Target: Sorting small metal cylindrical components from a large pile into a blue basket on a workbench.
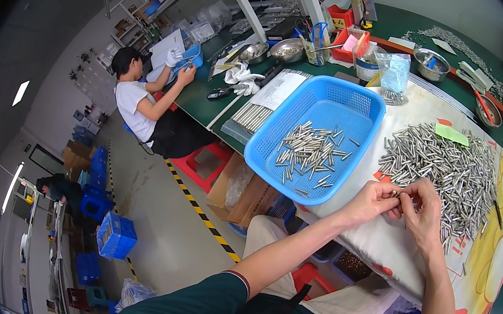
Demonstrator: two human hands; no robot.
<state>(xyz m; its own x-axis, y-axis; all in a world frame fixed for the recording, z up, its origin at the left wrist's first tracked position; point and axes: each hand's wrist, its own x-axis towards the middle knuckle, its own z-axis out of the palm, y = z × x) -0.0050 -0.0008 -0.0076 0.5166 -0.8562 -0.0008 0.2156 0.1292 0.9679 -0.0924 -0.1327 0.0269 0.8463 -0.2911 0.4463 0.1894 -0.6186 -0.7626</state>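
My left hand (373, 201) and my right hand (423, 211) meet at the near edge of a pile of metal pins. Both are closed, fingertips pinched together around a small silvery metal pin (396, 194), mostly covered by the fingers. Just beyond lies the large heap of slim metal pins (444, 171) on a patterned cloth (360, 164), with a green slip of paper (452, 134) on top. To the left stands a blue perforated plastic basket (255, 151), and a smaller loose group of metal pins (312, 152) lies on its bottom.
Behind the basket are a clear bag (393, 74), metal bowls (431, 65) and red bins (343, 43). Left of it lie a bundle of rods (255, 118) and white gloves (243, 79). A co-worker (139, 99) sits at the table's left side, holding a blue container (192, 57).
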